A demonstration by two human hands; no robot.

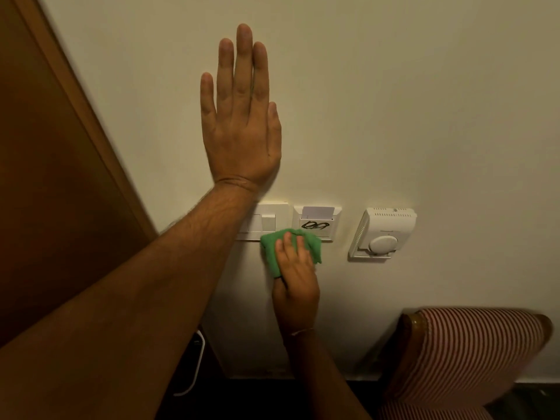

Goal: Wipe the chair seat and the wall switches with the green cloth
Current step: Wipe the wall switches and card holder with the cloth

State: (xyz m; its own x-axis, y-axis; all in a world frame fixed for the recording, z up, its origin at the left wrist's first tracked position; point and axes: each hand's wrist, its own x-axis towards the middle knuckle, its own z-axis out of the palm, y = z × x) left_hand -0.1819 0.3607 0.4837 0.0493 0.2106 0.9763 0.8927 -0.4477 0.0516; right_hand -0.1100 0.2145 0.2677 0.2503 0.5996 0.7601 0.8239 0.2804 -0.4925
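Observation:
My left hand [241,116] lies flat on the cream wall above the switches, fingers straight and pointing up, holding nothing. My right hand [295,283] presses the green cloth [269,247] against the wall at the bottom edge of two white plates. The left plate is a rocker switch panel [268,221], partly hidden by my left forearm. The right plate is a key-card holder [316,219] with a card in its slot and black scribble on its front. The chair [472,353], with red-and-white striped fabric and a wooden frame, stands at the lower right; its seat is mostly out of view.
A white thermostat with a round dial [381,234] hangs on the wall right of the plates. A brown wooden door and frame [54,162] fill the left side. A white cable [197,365] runs down near the dark floor below my left arm.

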